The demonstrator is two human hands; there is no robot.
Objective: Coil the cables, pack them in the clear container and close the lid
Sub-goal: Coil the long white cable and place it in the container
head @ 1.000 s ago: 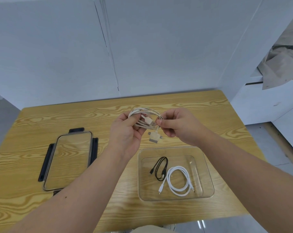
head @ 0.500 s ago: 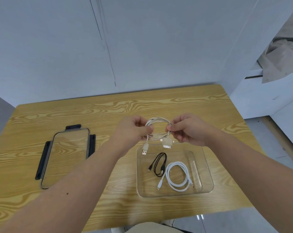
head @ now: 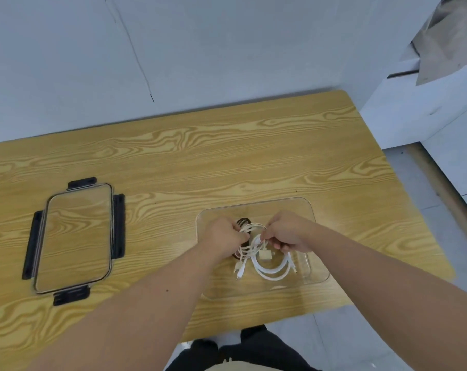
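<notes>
Bright, even, diffuse light over the wooden table [head: 227,162]; shadows are faint and soft-edged. Pale sheen lies on the clear lid [head: 74,226] and on the right wall of the container [head: 308,266]. The left hand [head: 223,236], right hand [head: 288,232] and the coiled cable [head: 251,226] they grip look slightly smeared; the table's edges bow near the borders.

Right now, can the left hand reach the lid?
Probably yes, once freed: the left hand grips the coiled cable at the container, and only bare table separates it from the lid.
</notes>
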